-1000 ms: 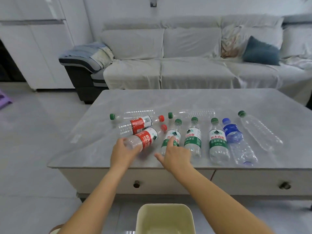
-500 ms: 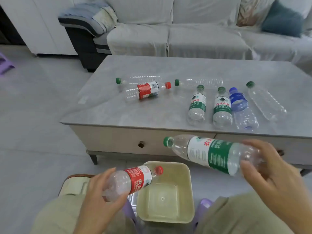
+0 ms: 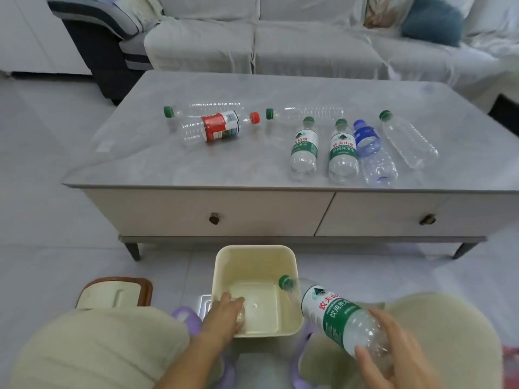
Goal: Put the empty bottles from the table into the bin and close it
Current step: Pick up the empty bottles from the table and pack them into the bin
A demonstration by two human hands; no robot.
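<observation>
A pale sofa [image 3: 309, 37] (one teal cushion [image 3: 432, 21]) stands behind the grey coffee table [image 3: 174, 164] on glossy tiles.

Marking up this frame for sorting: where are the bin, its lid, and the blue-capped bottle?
bin [image 3: 254, 255]: head view, on its far rim.
lid [image 3: 113, 294]: head view, on its cream top face.
blue-capped bottle [image 3: 375, 158]: head view, on its clear body.

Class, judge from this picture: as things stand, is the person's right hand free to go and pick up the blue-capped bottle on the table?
Probably not yet. The right hand is wrapped around a green-label bottle tilted over the bin, so it is occupied. The blue-capped bottle itself lies uncovered near the table's front edge.
</observation>
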